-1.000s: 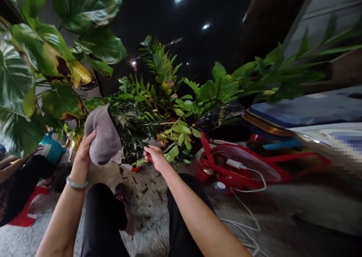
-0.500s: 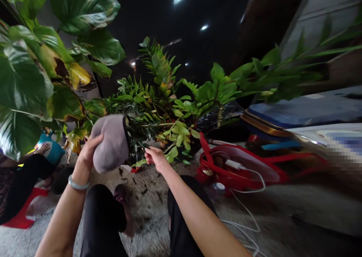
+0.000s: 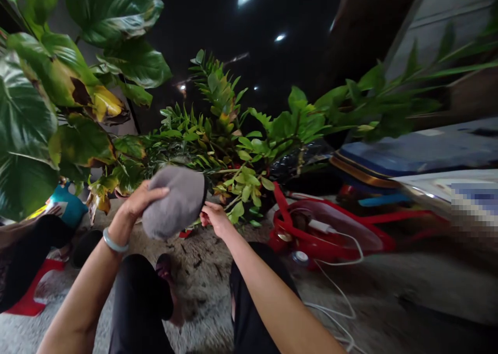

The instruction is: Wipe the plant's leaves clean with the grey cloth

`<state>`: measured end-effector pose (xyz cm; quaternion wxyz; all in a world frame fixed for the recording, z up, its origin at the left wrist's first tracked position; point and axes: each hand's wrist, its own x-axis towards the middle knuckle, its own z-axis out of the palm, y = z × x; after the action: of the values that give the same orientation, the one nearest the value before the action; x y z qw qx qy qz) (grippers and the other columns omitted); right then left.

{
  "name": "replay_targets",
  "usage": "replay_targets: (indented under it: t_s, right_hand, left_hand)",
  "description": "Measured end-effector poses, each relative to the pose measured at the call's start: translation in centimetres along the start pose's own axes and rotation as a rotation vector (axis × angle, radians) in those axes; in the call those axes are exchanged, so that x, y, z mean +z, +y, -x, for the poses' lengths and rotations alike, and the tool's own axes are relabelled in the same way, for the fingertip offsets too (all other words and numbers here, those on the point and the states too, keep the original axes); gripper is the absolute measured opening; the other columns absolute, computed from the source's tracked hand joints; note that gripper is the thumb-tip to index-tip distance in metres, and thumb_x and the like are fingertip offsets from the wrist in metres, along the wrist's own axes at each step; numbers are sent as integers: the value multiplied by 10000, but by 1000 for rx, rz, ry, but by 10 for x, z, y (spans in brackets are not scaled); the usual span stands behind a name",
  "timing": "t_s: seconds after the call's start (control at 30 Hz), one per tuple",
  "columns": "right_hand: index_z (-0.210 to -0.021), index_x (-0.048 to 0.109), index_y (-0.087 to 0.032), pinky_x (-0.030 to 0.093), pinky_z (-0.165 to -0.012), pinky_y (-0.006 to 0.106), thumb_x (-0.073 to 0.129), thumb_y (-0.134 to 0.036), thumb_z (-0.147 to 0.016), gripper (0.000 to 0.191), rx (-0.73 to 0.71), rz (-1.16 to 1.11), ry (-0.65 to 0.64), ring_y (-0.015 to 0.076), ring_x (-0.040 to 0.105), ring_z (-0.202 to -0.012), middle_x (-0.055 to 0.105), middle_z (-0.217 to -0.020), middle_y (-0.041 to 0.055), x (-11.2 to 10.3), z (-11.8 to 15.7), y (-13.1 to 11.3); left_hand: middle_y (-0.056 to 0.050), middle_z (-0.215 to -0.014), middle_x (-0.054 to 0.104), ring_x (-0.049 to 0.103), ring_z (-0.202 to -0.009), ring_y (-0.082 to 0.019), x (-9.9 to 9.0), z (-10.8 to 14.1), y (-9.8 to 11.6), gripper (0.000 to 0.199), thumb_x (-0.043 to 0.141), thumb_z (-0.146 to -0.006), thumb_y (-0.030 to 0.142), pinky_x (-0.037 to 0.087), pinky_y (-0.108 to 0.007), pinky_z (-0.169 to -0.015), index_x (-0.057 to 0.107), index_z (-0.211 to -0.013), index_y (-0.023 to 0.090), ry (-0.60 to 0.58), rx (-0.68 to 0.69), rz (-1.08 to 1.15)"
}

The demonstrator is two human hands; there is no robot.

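Right now your left hand [image 3: 146,195] holds the soft grey cloth piece [image 3: 175,203] by its left side, thumb laid across the top and the other fingers hidden underneath. You have the piece out in front of you, above and between your knees, its dark rim [image 3: 204,189] facing your right hand [image 3: 215,218]. That hand's fingers are curled in, tips close together right at the rim; you cannot tell from this view whether they pinch the edge or something thin. Your left wrist wears a pale bracelet [image 3: 115,241]. Just beyond your hands stand leafy green plants [image 3: 249,146], with bigger leaves [image 3: 114,14] rising on your left. To your right sits a red bag [image 3: 283,208] with a white adapter [image 3: 321,226] in it, trailing a white cable [image 3: 356,250]. Farther left, another person's hand [image 3: 54,208] rests against a teal object [image 3: 75,203].
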<state>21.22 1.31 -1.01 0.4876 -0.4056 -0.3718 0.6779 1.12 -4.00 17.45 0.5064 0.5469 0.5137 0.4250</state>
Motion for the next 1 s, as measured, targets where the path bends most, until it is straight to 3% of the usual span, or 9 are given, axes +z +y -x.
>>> replay_targets:
  t_s: [0.1,0.2,0.33,0.43,0.6,0.7,0.77,0.9,1.0]
  right_hand:
    - [-635,574,-200,389,-352,208,773,-421,-589,301,17,-18,-28,79,463,-374,585,-496,-46,3,-1,-1]
    - [-636,575,-201,380,-347,201,761,-381,-612,259,45,-27,-4,77,455,-366,583,-487,-46,6,-2,1]
    - [-611,575,-204,357,-325,211,717,-333,-652,196,60,23,55,97,449,-336,547,-430,-48,3,-4,5]
    - [-601,574,-201,348,-328,202,723,-321,-667,202,56,38,47,94,444,-333,522,-407,-56,1,-4,7]
    - [-599,551,-199,374,-328,193,767,-341,-662,267,61,8,21,79,463,-355,576,-478,-42,4,-1,3]
    - [-645,578,-192,389,-329,187,749,-321,-682,217,75,-26,27,79,477,-362,582,-490,-44,7,1,2]
    - [-647,566,-196,383,-320,184,730,-301,-699,201,85,-34,51,78,467,-353,576,-482,-50,6,1,2]
    - [-642,568,-198,371,-304,188,711,-268,-725,179,100,15,101,87,449,-326,523,-415,-68,1,0,4]
    - [-660,573,-198,367,-302,184,746,-262,-711,191,105,0,64,83,454,-333,553,-440,-59,-2,-2,3]
  left_hand:
    - [-55,-968,796,711,-905,-245,3,-32,18,484,886,-610,411,548,-329,-852,790,-1021,173,207,208,179]
    - [-82,-896,798,712,-829,-255,16,-46,-9,454,899,-557,390,565,-358,-810,787,-927,152,256,69,222]
    - [-61,-750,785,695,-682,-251,19,-13,-57,266,885,-585,348,562,-336,-657,807,-778,182,-32,-209,-89]
    - [-64,-728,779,685,-638,-256,8,10,-49,236,886,-592,336,549,-331,-603,824,-763,186,-190,-220,-170]
    - [-66,-883,802,723,-788,-245,0,-18,2,403,899,-597,362,563,-299,-728,807,-935,163,149,67,189]
    - [-77,-954,804,726,-864,-246,7,-38,-7,467,897,-609,381,561,-316,-812,783,-1002,158,278,113,316]
    - [-85,-876,800,715,-783,-243,12,-35,-31,456,907,-589,388,562,-328,-767,790,-952,137,212,-24,206]
    - [-75,-816,798,702,-728,-250,3,4,-71,342,899,-600,374,552,-315,-692,827,-852,155,-164,-271,-187]
    - [-66,-851,805,719,-741,-261,-13,25,-61,343,887,-616,376,566,-321,-684,830,-889,176,-122,-262,-91]
